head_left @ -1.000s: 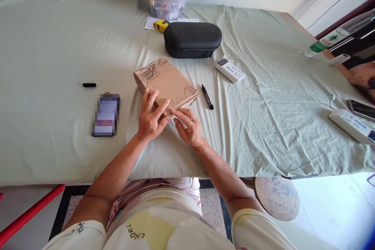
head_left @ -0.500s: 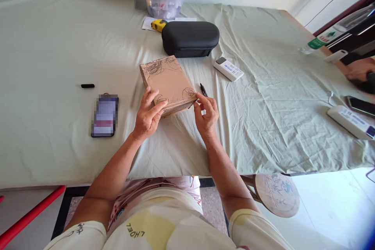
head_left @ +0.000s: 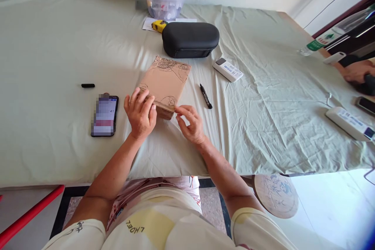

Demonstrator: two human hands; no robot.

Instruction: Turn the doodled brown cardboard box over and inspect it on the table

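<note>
The brown parcel [head_left: 165, 84] lies mid-table, toward the near edge. The left hand [head_left: 140, 114] clamps its near-left corner, fingers together, while the right hand [head_left: 190, 124] pinches the near-right corner with fingertips. This looks like squaring up the wrapped end; the next move needs a steady hold while pressing that fold flat.

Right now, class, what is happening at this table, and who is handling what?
A seated person has both hands on a brown paper-wrapped package lying on the green-sheeted table. The left hand grips its near left corner, and the right hand touches the near end. A black marker lies just to its right, a phone to its left. Another person's hand shows at the far right.
</note>
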